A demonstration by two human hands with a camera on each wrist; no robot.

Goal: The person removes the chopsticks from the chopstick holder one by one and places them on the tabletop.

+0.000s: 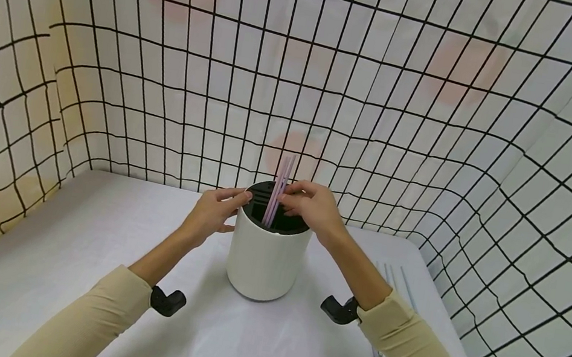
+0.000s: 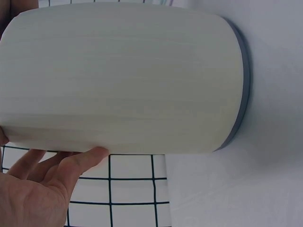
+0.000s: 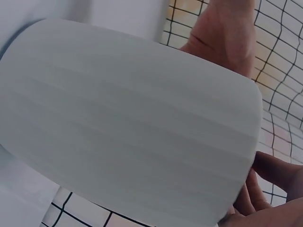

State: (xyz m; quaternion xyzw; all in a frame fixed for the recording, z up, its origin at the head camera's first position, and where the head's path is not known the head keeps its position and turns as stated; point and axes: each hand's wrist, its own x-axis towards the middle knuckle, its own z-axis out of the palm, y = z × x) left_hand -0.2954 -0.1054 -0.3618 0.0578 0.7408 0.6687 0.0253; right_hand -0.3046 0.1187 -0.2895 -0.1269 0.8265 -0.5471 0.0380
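Note:
A white cylindrical container (image 1: 265, 267) with a dark inside and a slotted black top piece (image 1: 261, 192) stands upright on the table. Several thin light-purple straws (image 1: 273, 201) lean in its mouth, their upper ends above the rim. My left hand (image 1: 212, 214) grips the container's left side, thumb over the rim and fingers against the outer wall. In the left wrist view, one finger touches the pale wall. Over the right of the opening, my right hand (image 1: 312, 206) pinches the straws with thumb and fingertips. The straws' lower ends are hidden inside.
Several pale blue straws (image 1: 408, 287) lie on the white-covered table (image 1: 109, 227) to the right, partly hidden beneath my right forearm. A black wire grid (image 1: 329, 108) backed by white sheeting encloses the table at the back and sides.

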